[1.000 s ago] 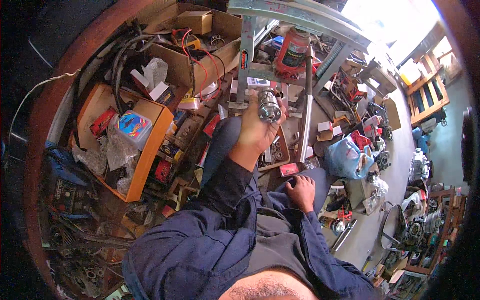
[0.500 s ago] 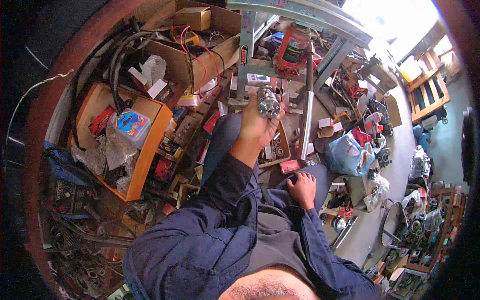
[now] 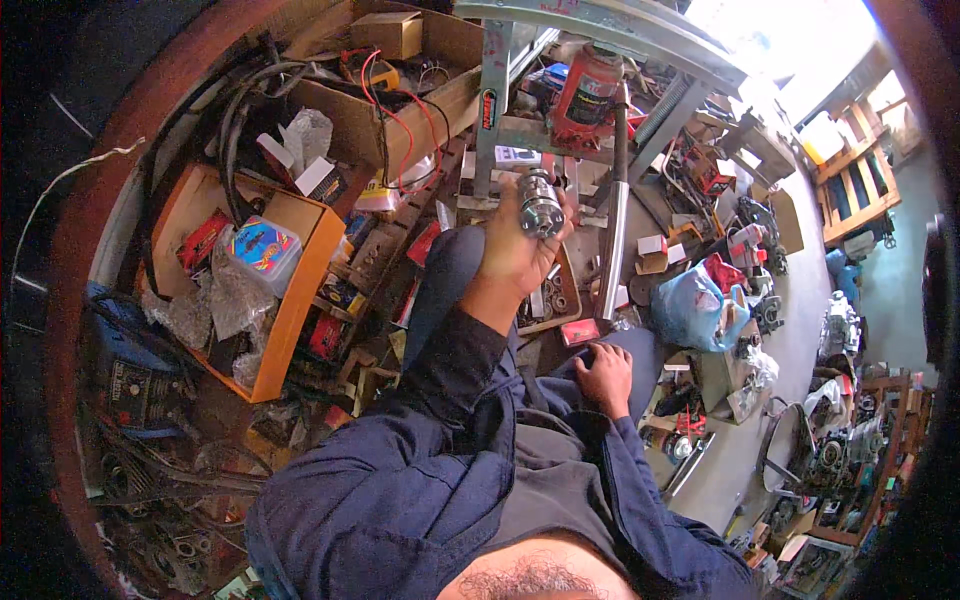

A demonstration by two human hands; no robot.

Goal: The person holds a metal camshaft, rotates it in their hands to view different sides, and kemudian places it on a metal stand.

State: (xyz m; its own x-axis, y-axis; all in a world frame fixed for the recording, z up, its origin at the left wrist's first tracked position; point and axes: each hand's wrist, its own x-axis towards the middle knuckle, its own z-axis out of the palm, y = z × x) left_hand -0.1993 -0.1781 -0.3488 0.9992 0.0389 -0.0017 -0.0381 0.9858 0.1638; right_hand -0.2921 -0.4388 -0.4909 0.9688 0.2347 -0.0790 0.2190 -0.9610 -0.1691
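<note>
My left hand (image 3: 507,258) is closed around a short, shiny metal shaft part (image 3: 541,208), stepped and ringed like a camshaft. It is held up in front of the bench frame, with its round, holed end face tilted toward me; my palm and fingers hide part of its side. On my right thigh (image 3: 640,350) rests my right hand (image 3: 606,378), palm down and fingers loosely laid, with nothing visible in it. Below the held part, a shallow tray (image 3: 572,290) contains metal rings and small parts. A small red box (image 3: 579,332) lies between the tray and my right hand.
A red bottle jack (image 3: 588,95) sits in a grey-green steel frame (image 3: 492,90), with a long metal bar (image 3: 614,235) slanting down beside it. Cardboard boxes (image 3: 290,330) and cables crowd the left. To the right are a blue plastic bag (image 3: 690,308) and scattered machine parts.
The metal shaft part has turned slightly in my left hand, so its end face shows more. My right hand has stayed on my thigh.
</note>
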